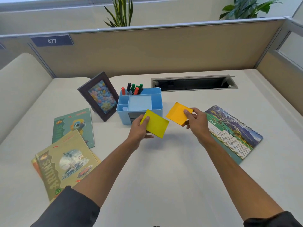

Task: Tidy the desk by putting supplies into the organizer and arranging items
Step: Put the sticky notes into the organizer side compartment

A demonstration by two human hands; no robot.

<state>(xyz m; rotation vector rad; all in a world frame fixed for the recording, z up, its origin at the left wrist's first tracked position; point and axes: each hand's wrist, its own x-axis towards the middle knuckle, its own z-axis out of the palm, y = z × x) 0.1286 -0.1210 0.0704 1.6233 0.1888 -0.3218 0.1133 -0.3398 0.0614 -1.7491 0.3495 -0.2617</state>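
Note:
A light blue desk organizer (pixel 156 99) stands at the middle of the desk, with several markers (pixel 133 89) upright in its back left compartment. My left hand (pixel 139 131) pinches a yellow sticky-note pad (pixel 156 124) just in front of the organizer. To its right, my right hand (pixel 196 121) holds an orange sticky-note pad (pixel 177 114), thumb on top. Both pads hang above the desk, apart from each other.
A dark photo frame (pixel 99 95) stands left of the organizer. Several notebooks (pixel 65 159) lie at the left. A spiral desk calendar (pixel 232 133) lies flat at the right. An open cable slot (pixel 193 83) sits behind the organizer, before the partition wall.

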